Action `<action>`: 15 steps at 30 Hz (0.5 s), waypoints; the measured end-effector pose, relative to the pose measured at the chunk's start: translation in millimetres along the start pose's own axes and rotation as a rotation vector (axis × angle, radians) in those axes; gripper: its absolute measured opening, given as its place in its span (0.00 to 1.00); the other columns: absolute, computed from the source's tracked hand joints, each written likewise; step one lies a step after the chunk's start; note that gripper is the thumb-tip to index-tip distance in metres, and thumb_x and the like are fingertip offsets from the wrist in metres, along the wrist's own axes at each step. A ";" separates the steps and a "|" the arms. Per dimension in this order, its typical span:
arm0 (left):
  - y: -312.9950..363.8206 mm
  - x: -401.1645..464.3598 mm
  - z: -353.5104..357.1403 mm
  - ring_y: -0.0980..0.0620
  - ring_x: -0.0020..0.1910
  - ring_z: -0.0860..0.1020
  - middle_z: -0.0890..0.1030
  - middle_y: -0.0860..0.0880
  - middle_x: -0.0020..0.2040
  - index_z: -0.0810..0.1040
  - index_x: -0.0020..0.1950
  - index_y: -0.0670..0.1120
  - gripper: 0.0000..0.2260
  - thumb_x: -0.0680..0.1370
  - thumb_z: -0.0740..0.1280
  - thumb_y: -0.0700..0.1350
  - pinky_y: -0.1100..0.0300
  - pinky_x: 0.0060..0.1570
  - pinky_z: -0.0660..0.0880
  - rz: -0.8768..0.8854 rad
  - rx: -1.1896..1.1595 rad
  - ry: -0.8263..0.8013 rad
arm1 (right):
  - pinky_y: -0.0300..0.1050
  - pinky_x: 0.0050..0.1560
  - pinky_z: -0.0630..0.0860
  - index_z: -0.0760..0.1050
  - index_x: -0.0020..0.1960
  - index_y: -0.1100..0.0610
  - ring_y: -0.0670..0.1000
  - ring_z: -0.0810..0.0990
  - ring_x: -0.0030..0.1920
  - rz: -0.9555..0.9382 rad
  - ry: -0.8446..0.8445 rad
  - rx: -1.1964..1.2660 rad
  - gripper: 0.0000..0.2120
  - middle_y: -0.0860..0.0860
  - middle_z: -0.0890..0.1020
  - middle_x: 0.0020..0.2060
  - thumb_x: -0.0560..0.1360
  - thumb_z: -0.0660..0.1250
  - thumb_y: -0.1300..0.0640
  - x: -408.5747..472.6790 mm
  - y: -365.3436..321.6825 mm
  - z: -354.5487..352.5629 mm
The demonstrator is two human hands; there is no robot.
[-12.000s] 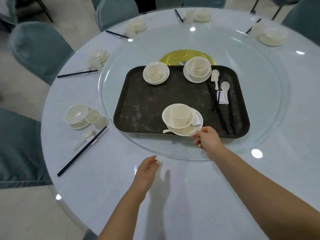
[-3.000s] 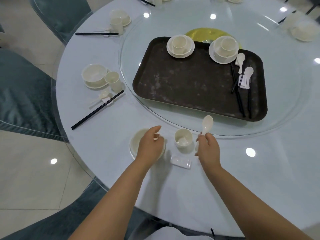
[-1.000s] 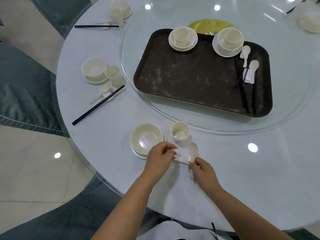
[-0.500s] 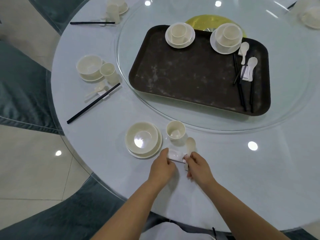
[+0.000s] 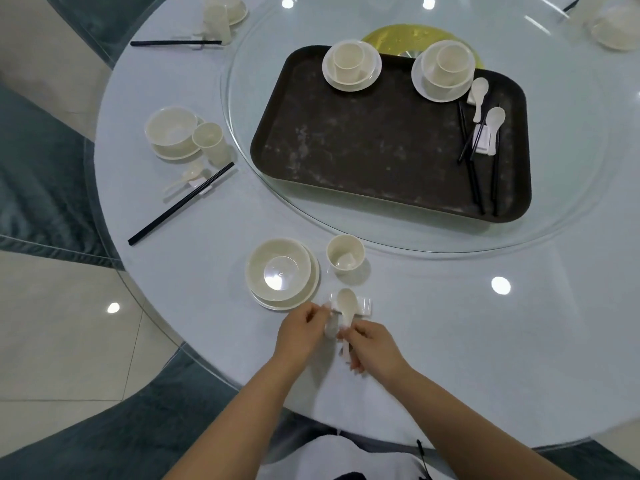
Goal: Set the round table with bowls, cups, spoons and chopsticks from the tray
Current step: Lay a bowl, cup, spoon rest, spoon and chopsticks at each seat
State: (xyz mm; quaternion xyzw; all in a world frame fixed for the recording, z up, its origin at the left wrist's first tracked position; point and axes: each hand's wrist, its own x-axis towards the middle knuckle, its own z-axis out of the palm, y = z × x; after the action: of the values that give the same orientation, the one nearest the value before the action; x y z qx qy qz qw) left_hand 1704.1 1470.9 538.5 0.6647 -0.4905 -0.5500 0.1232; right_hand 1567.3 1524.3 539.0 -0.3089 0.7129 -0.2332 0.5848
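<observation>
Near edge of the round table (image 5: 450, 341): bowl (image 5: 278, 269) on its saucer, cup (image 5: 345, 253) just right of it. Left hand (image 5: 303, 332), fingers curled, pinches the left end of the white rest (image 5: 362, 304) below the cup. Right hand (image 5: 372, 346) pinches the handle of the spoon (image 5: 347, 304), whose scoop lies across the rest. Tray (image 5: 363, 150) sits on the glass turntable, chopsticks (image 5: 476, 161) at its right edge.
</observation>
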 end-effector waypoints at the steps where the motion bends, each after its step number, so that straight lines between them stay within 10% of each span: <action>1: -0.4 -0.3 -1.1 0.51 0.40 0.77 0.81 0.42 0.41 0.79 0.45 0.39 0.18 0.79 0.64 0.54 0.56 0.45 0.74 -0.018 -0.019 -0.027 | 0.44 0.30 0.75 0.79 0.39 0.59 0.50 0.77 0.24 0.005 -0.014 -0.011 0.15 0.57 0.80 0.28 0.79 0.63 0.52 -0.2 -2.1 3.9; 15: -2.3 -2.5 8.0 0.54 0.37 0.78 0.83 0.49 0.39 0.82 0.45 0.44 0.12 0.79 0.65 0.50 0.62 0.40 0.75 -0.112 -0.135 -0.063 | 0.43 0.30 0.78 0.75 0.41 0.50 0.51 0.81 0.28 0.104 -0.023 -0.117 0.16 0.49 0.81 0.30 0.81 0.53 0.48 6.2 -15.3 20.3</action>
State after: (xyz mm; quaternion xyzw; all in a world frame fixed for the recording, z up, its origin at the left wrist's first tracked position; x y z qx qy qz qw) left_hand 1698.6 1477.0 535.5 0.6637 -0.4180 -0.6084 0.1209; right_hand 1588.9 1509.7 541.1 -0.3075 0.7337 -0.1570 0.5853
